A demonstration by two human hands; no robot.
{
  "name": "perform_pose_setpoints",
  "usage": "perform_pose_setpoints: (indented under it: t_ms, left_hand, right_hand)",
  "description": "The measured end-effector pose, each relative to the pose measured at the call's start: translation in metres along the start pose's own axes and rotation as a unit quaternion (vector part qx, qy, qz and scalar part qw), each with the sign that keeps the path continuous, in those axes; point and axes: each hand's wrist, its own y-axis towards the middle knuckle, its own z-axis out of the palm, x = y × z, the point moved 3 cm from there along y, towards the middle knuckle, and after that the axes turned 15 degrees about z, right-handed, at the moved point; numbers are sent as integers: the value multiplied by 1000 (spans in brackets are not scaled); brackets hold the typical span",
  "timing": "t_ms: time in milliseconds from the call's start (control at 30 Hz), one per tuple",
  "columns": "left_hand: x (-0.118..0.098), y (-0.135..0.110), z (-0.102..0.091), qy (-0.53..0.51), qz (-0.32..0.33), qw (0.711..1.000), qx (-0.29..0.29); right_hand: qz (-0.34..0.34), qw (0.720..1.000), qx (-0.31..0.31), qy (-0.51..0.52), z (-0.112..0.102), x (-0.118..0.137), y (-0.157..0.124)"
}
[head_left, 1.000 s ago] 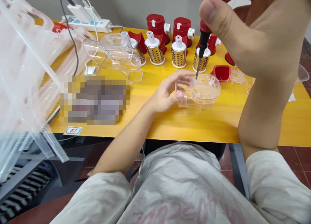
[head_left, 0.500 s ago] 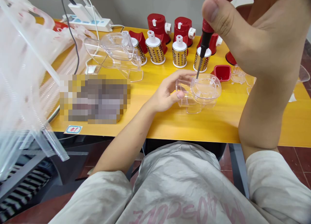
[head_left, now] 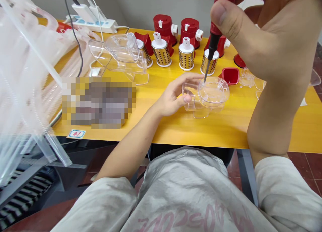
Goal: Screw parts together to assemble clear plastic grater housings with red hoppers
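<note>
Driving or seating something with a red-handled screwdriver [head_left: 213,40] at the clear plastic housing [head_left: 212,94] seems to be the step in hand; the next move likely calls for steady downward pressure and a firm brace. The housing sits on the bench [head_left: 171,133], right of the frame's centre. The left hand [head_left: 173,97] reaches in from the lower left, its fingers gripping the housing's tubular end, thumb nearest the viewer. At upper right, the raised right hand [head_left: 266,40] has its fingers closed on the handle, the shaft slanting down-left.
</note>
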Motion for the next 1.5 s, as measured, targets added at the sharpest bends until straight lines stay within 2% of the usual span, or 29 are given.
perform_pose_setpoints:
  t_ms: [100, 200, 267, 433, 533, 733, 933, 1200, 1367, 1500]
  left_hand:
    - [0, 0, 0, -1, -3, 1000, 3]
    - [0, -1, 0, -1, -7, 1000, 2]
    - [0, -1, -1, -1, -6, 1000, 2]
    - [1, -1, -1, -5, 2, 1000, 5]
    - [1, -1, -1, -5, 4, 1000, 6]
    - [0, -1, -1, -15, 1, 1000, 2]
    - [-1, 0, 0, -25, -4, 1000, -6]
    - [0, 0, 1, -32, -3, 999, -6]
    - [-1, 0, 1, -20, 2, 1000, -7]
    - [-2, 1, 1, -5, 7, 1000, -6]
  right_hand:
    - [-8, 997, 8, 75, 3, 0, 0]
    - [-51, 984, 46, 162, 6, -1, -2]
    - [-51, 986, 47, 150, 6, -2, -2]
    - [7, 998, -6, 59, -2, -1, -2]
    - [15, 1000, -14, 18, -3, 0, -2]
    - [7, 999, 7, 51, -4, -2, -3]
    - [35, 999, -7, -14, -8, 2, -8]
    - [42, 999, -12, -16, -2, 12, -10]
    - [39, 999, 1, 20, -3, 4, -5]
    - [29, 1000, -12, 0, -4, 0, -5]
